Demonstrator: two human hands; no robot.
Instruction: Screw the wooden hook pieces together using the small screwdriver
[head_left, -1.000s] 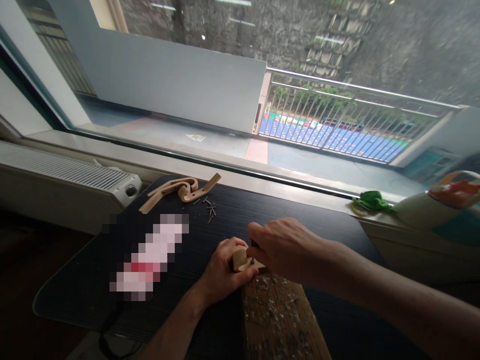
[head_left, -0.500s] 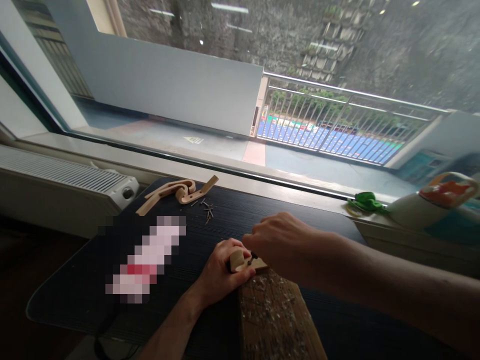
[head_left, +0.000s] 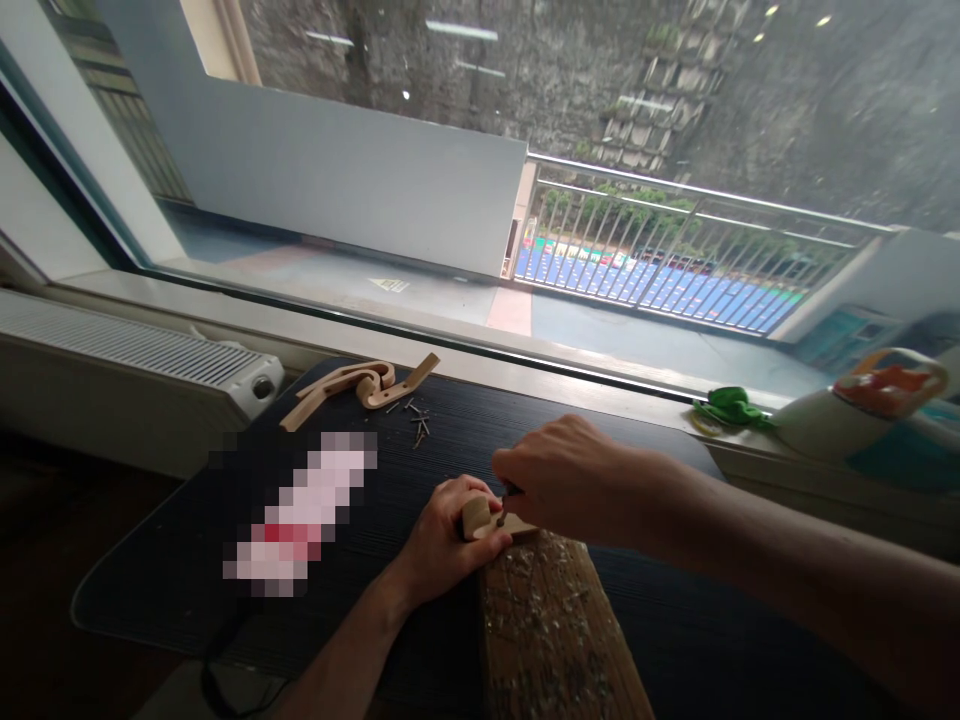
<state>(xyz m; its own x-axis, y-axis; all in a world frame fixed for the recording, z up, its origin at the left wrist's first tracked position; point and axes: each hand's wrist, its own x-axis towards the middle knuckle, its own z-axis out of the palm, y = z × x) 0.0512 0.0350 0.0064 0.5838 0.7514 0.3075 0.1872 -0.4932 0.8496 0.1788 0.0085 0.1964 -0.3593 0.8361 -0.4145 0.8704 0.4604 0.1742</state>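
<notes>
My left hand (head_left: pixel 444 530) is closed around a curved, pale wooden piece (head_left: pixel 477 516), thumb along its near side. The piece rests at the far end of a thick wooden block (head_left: pixel 551 620), whose top is covered with bits of metal. My right hand (head_left: pixel 551 472) makes a fist above it, gripping what looks like a screwdriver (head_left: pixel 506 505). Only its thin dark shaft shows, pointing down with the tip at the flat part of the piece. The fist hides its handle.
Similar curved wooden pieces (head_left: pixel 397 388) lie on the dark table (head_left: pixel 360 620) at the back, with several loose screws or nails (head_left: pixel 420 422) beside them. A blurred-out pink and white item (head_left: pixel 300 515) lies left. Behind are a radiator (head_left: pixel 150 370), a windowsill and a green cloth (head_left: pixel 727 407).
My right fist has turned and shifted slightly, showing more of the tool's shaft. My left hand still holds the wooden piece in place. The view has shifted a little.
</notes>
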